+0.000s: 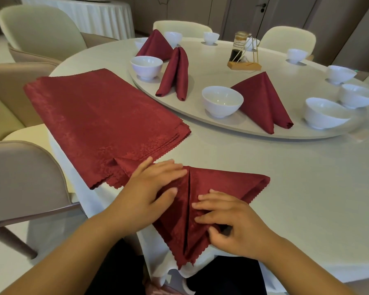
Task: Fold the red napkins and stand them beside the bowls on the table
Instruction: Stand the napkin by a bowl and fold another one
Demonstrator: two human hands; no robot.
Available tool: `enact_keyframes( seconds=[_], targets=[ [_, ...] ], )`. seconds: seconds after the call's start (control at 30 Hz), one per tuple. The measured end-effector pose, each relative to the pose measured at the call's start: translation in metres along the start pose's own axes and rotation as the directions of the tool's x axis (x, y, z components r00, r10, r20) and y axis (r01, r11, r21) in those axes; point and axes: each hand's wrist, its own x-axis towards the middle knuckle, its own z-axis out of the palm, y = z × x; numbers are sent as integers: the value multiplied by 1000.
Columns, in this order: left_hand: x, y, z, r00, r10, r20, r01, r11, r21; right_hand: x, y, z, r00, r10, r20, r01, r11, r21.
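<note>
A red napkin [202,201], folded into a triangle with a centre seam, lies flat at the near table edge. My left hand [151,188] presses its left half with straight fingers. My right hand [228,218] rests on the right half, its fingers spread and its thumb tucked against the lower fold. A stack of several flat red napkins [98,120] lies to the left. Three folded napkins stand on the turntable: one [264,101] beside the nearest bowl [222,101], one [175,73] beside a bowl [146,67], one [156,45] at the back.
Several more white bowls [324,112] ring the round turntable [254,129]. A condiment holder [243,52] on a wooden base stands near its middle. Beige chairs [19,177] stand to the left and around the far side of the white-clothed table [285,188].
</note>
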Motion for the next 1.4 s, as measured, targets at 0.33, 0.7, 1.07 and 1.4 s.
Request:
enact_keyframes(
  seconds=[0.33, 0.7, 1.07, 1.4],
  targets=[
    [18, 7, 52, 995, -96, -15, 91, 872, 480, 3, -7, -9, 998, 58, -11, -56, 993, 108],
    [12, 5, 57, 997, -49, -61, 75, 834, 547, 32, -3, -3, 771, 628, 111, -556, 747, -366],
    [11, 4, 58, 995, -77, -62, 99, 830, 548, -11, 37, -55, 579, 815, 40, -721, 534, -442],
    [12, 5, 51, 964, -133, -228, 182, 961, 209, 59, -14, -6, 833, 551, 36, -535, 821, -198]
  ],
)
